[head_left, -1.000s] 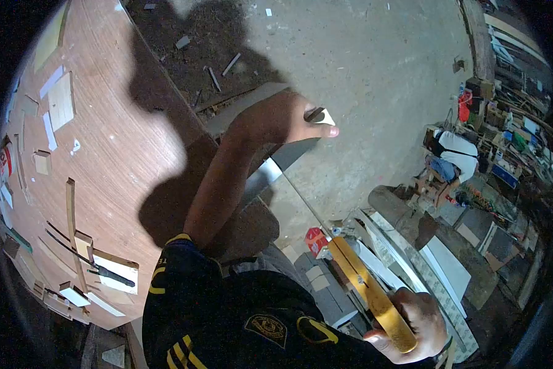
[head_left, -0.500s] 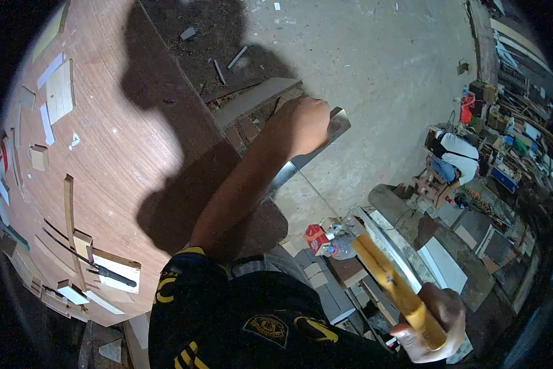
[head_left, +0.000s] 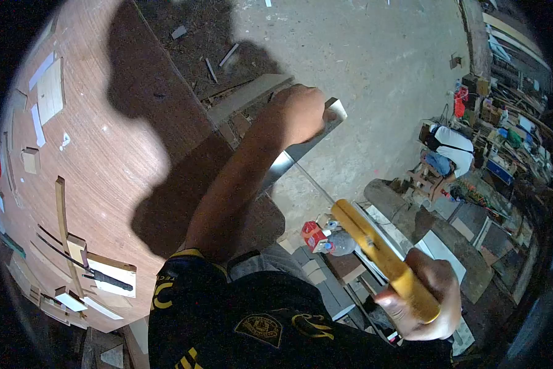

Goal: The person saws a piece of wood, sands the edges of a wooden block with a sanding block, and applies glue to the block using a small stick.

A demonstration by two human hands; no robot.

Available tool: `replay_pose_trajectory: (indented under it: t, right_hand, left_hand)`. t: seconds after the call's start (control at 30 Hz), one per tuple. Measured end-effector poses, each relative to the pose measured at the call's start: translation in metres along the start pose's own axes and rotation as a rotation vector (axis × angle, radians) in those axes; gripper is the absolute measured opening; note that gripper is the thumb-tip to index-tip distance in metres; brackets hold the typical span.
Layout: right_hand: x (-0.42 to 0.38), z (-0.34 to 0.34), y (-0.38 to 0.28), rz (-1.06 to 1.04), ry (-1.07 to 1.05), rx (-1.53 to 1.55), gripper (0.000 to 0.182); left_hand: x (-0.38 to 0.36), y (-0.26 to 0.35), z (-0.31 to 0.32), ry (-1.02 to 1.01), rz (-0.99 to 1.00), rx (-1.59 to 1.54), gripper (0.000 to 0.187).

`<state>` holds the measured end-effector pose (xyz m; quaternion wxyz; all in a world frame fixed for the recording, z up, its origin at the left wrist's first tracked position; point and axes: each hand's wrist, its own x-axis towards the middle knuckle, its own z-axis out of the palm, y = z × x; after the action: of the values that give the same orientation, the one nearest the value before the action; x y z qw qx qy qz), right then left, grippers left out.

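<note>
My left hand (head_left: 301, 114) is closed on a narrow board with a glossy grey face (head_left: 316, 136), which juts out past the table edge. The forearm covers part of this board. In my right hand (head_left: 433, 295) is a saw with a long yellow handle (head_left: 375, 243), the fingers wrapped round its near end. From the handle's far end a thin straight blade (head_left: 315, 184), seen edge-on, runs up to the side of the board, close beside my left wrist.
The brown tabletop (head_left: 104, 166) fills the left, with wood offcuts, a white-faced block (head_left: 52, 92) and a black-handled tool (head_left: 113, 280). Scrap strips lie on the floor beyond the edge. A red box (head_left: 314, 237) and a plastic bottle (head_left: 341, 243) stand below. A person (head_left: 452, 150) sits far right.
My right hand has pushed the saw up and left toward the board. My left hand keeps its hold on the board, and the whole view has shifted slightly.
</note>
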<state>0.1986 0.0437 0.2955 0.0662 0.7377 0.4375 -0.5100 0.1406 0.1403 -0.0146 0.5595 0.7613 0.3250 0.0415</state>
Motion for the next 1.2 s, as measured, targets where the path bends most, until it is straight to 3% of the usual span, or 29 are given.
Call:
replay_pose_trajectory:
  t: [0.1, 0.17, 0.2, 0.37, 0.43, 0.47, 0.5, 0.57, 0.63, 0.67, 0.7, 0.77, 0.8, 0.87, 0.97, 1.03, 1.1, 1.17, 1.2]
  right_hand:
    - [0.003, 0.011, -0.009, -0.097, 0.005, -0.17, 0.038]
    - [0.003, 0.016, -0.016, 0.127, 0.133, -0.02, 0.059]
    - [0.001, 0.006, -0.009, 0.045, 0.028, -0.038, 0.037]
    - [-0.009, -0.005, 0.007, 0.054, 0.046, -0.022, 0.039]
    - [-0.027, -0.008, 0.015, -0.063, 0.077, -0.067, 0.041]
    - [-0.042, -0.004, 0.017, -0.167, 0.245, -0.114, 0.045]
    - [-0.049, -0.017, 0.016, -0.179, 0.118, -0.179, 0.053]
    - [-0.082, -0.017, 0.037, -0.205, 0.204, -0.188, 0.055]
    - [-0.08, 0.016, 0.037, -0.205, 0.589, -0.155, 0.056]
    - [-0.07, 0.006, 0.029, -0.15, 0.471, -0.159, 0.042]
    - [-0.05, 0.006, 0.025, -0.153, 0.464, -0.158, 0.042]
    - [-0.018, 0.016, 0.012, 0.292, 0.068, -0.009, 0.038]
    - [-0.018, 0.018, 0.018, 0.287, 0.069, -0.012, 0.038]
    - [-0.016, 0.023, 0.029, -0.043, 0.312, 0.111, 0.034]
    - [-0.025, 0.01, 0.032, 0.004, 0.118, -0.021, 0.036]
    - [-0.047, 0.003, 0.039, -0.223, 0.241, -0.057, 0.04]
    - [-0.066, -0.005, 0.026, 0.048, 0.225, 0.044, 0.055]
    - [-0.078, -0.005, 0.044, -0.049, 0.227, -0.262, 0.055]
    - [-0.077, 0.013, 0.045, -0.09, 0.411, -0.149, 0.055]
  left_hand:
    - [0.002, 0.005, -0.004, -0.051, -0.056, 0.002, 0.03]
    - [-0.001, 0.008, -0.009, -0.056, -0.048, -0.007, 0.03]
    - [-0.001, 0.009, -0.011, -0.056, -0.04, -0.017, 0.03]
    - [0.001, 0.006, -0.01, -0.086, -0.071, -0.024, 0.034]
    - [0.001, 0.004, -0.006, -0.109, -0.083, -0.047, 0.036]
    - [0.001, -0.001, -0.002, -0.051, -0.024, -0.021, 0.037]
    - [0.002, -0.003, 0.002, 0.011, 0.041, 0.005, 0.038]
    - [0.002, -0.008, 0.005, 0.052, 0.075, -0.003, 0.038]
    - [0.001, -0.004, 0.001, 0.097, 0.092, -0.013, 0.038]
    - [0.0, 0.004, -0.009, 0.004, 0.021, -0.022, 0.04]
    - [-0.002, 0.008, -0.013, -0.089, -0.051, -0.034, 0.041]
    - [-0.002, 0.01, -0.011, -0.117, -0.042, -0.034, 0.041]
    - [0.001, 0.01, -0.012, -0.128, -0.036, -0.036, 0.042]
    - [0.002, 0.006, -0.01, -0.116, -0.045, -0.038, 0.042]
    - [0.002, 0.004, -0.004, -0.105, -0.049, -0.041, 0.043]
    - [0.005, -0.002, -0.005, -0.074, -0.01, -0.002, 0.042]
    - [0.004, -0.008, 0.002, 0.0, 0.028, -0.004, 0.041]
    - [0.004, -0.007, 0.003, 0.07, 0.071, -0.01, 0.039]
    - [0.004, -0.005, -0.001, 0.031, 0.052, -0.022, 0.04]
